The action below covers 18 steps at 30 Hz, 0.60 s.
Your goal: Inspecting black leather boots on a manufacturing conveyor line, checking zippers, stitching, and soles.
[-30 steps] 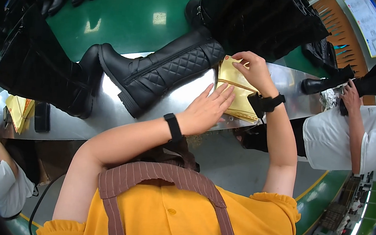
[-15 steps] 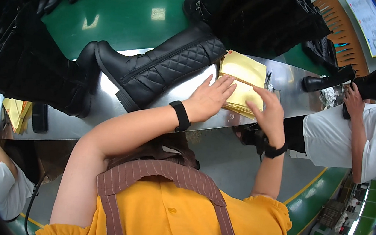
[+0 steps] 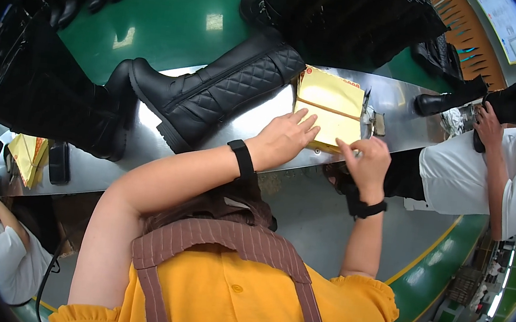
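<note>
A stack of yellow paper sheets (image 3: 331,92), crossed by a thin brown band, lies on the metal table. My left hand (image 3: 281,143) rests on its near left part, fingers stretched out and slightly spread. At the near right corner of the stack my right hand (image 3: 367,164) is closed, thumb and forefinger pinching the paper edge, the other fingers curled in. Just left of the paper, a black knee-high boot (image 3: 215,89) with a quilted shaft lies on its side, its sole toward the left.
More black boots (image 3: 55,93) stand at the left, and a dark cluster of boots (image 3: 350,25) is beyond the table. Yellow papers (image 3: 29,157) and a black phone-like object (image 3: 58,162) lie at the near left. A co-worker in white (image 3: 486,168) handles a boot at the right.
My right hand has gone from open above the stack to pinching at its near edge. My left hand has slid slightly down toward me; the stack's sheets look more evenly aligned.
</note>
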### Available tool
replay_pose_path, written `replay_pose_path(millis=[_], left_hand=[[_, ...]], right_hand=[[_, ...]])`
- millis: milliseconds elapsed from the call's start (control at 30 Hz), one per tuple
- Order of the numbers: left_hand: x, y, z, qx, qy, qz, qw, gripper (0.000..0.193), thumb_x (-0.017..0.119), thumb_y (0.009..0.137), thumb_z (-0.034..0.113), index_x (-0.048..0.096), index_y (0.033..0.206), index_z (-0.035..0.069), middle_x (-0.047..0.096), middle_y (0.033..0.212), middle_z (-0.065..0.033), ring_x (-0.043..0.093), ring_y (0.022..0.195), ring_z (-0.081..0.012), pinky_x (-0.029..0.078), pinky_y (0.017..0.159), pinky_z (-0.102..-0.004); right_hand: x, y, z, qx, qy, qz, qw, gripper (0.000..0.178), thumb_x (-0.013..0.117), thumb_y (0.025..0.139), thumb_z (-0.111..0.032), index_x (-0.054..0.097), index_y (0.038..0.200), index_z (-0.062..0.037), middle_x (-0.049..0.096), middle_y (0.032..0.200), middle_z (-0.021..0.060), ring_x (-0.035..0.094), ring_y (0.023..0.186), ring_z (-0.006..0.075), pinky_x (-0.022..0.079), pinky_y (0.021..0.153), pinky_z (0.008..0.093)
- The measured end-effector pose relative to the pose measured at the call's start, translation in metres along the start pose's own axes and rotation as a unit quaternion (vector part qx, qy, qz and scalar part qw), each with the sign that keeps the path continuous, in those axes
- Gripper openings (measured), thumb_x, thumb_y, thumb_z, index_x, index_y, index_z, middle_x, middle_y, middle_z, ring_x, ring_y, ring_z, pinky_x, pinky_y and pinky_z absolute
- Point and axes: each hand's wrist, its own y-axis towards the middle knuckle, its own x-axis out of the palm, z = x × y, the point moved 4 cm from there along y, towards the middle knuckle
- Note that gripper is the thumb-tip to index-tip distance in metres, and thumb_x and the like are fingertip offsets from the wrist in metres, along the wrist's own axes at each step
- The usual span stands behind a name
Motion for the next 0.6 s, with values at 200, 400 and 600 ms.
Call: replay_pose_path(millis=[200,400,600], left_hand=[[0.003,0.001,-0.004,0.007,-0.027,-0.001,1.0,0.039,0.058,0.084,0.013,0.059,0.123,0.006,0.056,0.129,-0.011,0.053,0.122,-0.0284,0.051,0.094,-0.035],[-0.003,0.0,-0.004,0.01,-0.034,0.041,0.999,0.039,0.059,0.081,0.011,0.06,0.12,0.006,0.056,0.126,-0.0114,0.053,0.118,-0.0274,0.05,0.091,-0.0343],[-0.001,0.0,-0.004,0.002,-0.054,0.025,0.998,0.043,0.059,0.08,0.009,0.057,0.123,0.005,0.055,0.128,-0.0129,0.053,0.12,-0.0289,0.051,0.092,-0.0337]], right_hand=[[0.023,0.095,-0.02,-0.04,0.181,0.014,0.983,0.015,0.072,0.081,-0.021,0.073,0.085,-0.0064,0.071,0.087,0.0092,0.068,0.077,0.028,0.053,0.071,0.0378],[0.074,0.148,-0.034,-0.071,0.109,-0.096,0.987,0.015,0.073,0.078,-0.02,0.077,0.088,-0.0101,0.072,0.087,0.0104,0.069,0.08,0.0289,0.054,0.076,0.037],[0.088,0.163,-0.026,-0.076,0.101,-0.152,0.98,0.015,0.073,0.076,-0.021,0.077,0.085,-0.0102,0.071,0.082,0.0118,0.068,0.077,0.0306,0.054,0.074,0.0392]])
